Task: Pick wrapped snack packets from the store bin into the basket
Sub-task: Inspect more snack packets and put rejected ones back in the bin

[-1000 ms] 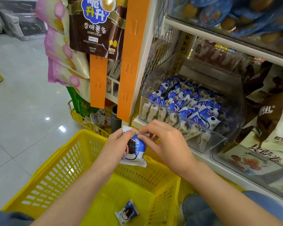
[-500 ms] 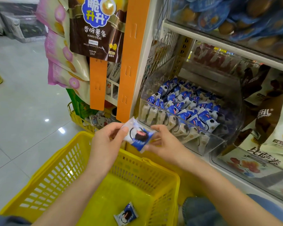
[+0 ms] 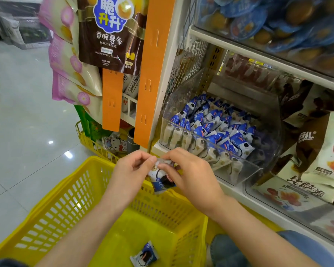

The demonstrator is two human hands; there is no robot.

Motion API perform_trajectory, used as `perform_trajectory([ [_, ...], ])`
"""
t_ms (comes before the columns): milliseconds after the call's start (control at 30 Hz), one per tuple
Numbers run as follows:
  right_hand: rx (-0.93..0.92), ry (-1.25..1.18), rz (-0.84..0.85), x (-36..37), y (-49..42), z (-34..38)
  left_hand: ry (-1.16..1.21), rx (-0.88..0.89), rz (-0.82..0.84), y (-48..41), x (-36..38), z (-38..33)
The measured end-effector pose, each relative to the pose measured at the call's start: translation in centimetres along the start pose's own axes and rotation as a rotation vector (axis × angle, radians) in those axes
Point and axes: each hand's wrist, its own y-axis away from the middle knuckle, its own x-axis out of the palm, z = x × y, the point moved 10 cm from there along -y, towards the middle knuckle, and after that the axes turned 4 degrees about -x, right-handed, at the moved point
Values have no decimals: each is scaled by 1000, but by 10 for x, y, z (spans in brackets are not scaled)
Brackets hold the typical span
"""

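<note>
Nearest the camera, one blue-and-white snack packet lies flat on the floor of the yellow basket, near the wall closest to the person. A knee in blue jeans sits just to the right of the basket.

Above the far rim of the basket, both hands hold a second packet between them. The left hand has its fingers curled and pinches the packet's top edge with thumb and forefinger. The right hand pinches the same top edge from the other side, its fingers bent over the wrapper. The packet hangs down from the two pinches, tilted, clear of the basket floor.

Just beyond the hands, a clear plastic bin on the lower shelf is heaped with more packets of the same kind. An orange strip runs up the shelf's left post. A brown bag of potato sticks hangs beside it, above a low yellow wire rack.
</note>
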Motion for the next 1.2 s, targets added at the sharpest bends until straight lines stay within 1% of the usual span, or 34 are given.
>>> perform_trajectory([
  [67, 59, -56, -31, -1, 1, -6, 59, -40, 17, 0, 3, 3],
  [167, 303, -362, -114, -1, 2, -32, 149, -151, 85, 1, 13, 13],
  [233, 464, -582, -137, 4, 5, -48, 96, -171, 106, 1, 16, 14],
  [300, 526, -696, -130, 7, 6, -51, 76, -156, 88, 1, 14, 10],
  [333, 514, -692, -128, 4, 5, -50, 75, -150, 82, 1, 13, 9],
  [433, 402, -554, -119, -8, 0, -41, 75, -146, 135, 0, 16, 7],
  [533, 331, -494, -81, -19, -9, -37, 113, -144, 165, -2, 19, 2],
  [567, 315, -470, -99, -27, -15, -41, 127, -139, 151, -4, 17, 0],
  [633, 294, -375, -208, -51, -31, -56, 182, -122, 103, -10, 11, -4],
  [700, 321, -238, -298, -72, -51, -83, 215, -109, 57, -15, 5, -8],
  [733, 350, -161, -296, -76, -63, -100, 217, -103, 39, -18, 3, -9],
  [800, 434, 6, -188, -69, -85, -137, 228, -103, 8, -23, -1, -9],
  [867, 534, 145, -1, -49, -98, -172, 222, -105, -13, -28, -4, -8],
  [933, 595, 210, 177, -28, -100, -192, 226, -107, -24, -33, -7, -7],
  [1000, 633, 196, 236, -18, -100, -203, 248, -116, -32, -37, -9, -5],
  [1200, 639, 207, 305, -11, -106, -206, 286, -117, -18, -42, -9, -3],
])
